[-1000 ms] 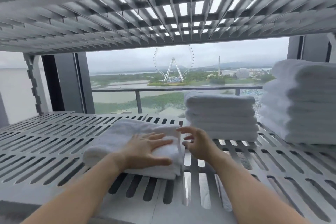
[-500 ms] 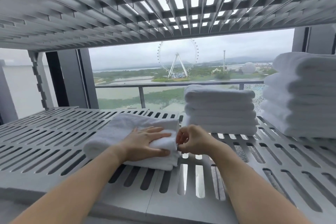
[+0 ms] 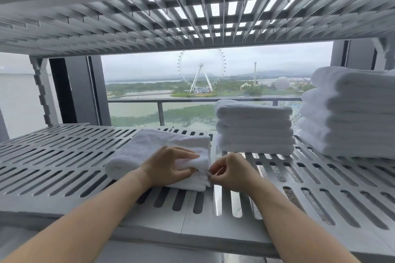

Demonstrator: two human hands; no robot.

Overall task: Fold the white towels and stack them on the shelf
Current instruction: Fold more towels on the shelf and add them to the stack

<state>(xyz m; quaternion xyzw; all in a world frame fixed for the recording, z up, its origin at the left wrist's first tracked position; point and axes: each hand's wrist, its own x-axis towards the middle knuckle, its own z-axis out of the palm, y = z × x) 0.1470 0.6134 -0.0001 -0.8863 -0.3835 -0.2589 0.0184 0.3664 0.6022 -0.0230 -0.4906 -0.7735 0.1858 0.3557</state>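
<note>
A folded white towel (image 3: 149, 147) lies on the grey slotted shelf (image 3: 64, 160), near its middle. My left hand (image 3: 168, 165) rests on the towel's front right part, with the fingers pressing into the cloth. My right hand (image 3: 228, 172) is at the towel's right front corner, fingers curled and pinching its edge. To the right stands a stack of folded white towels (image 3: 254, 127), and a taller, wider stack of white towels (image 3: 350, 113) fills the far right of the shelf.
Another slotted shelf (image 3: 149, 17) hangs close overhead. Grey posts (image 3: 42, 92) hold the shelf at the back left. Behind is a window with a balcony rail (image 3: 192, 101). The left part of the shelf surface carries nothing.
My right hand went from open beside the towel to pinching its right front corner. My left hand stays on the towel. The camera view shifted slightly upward.
</note>
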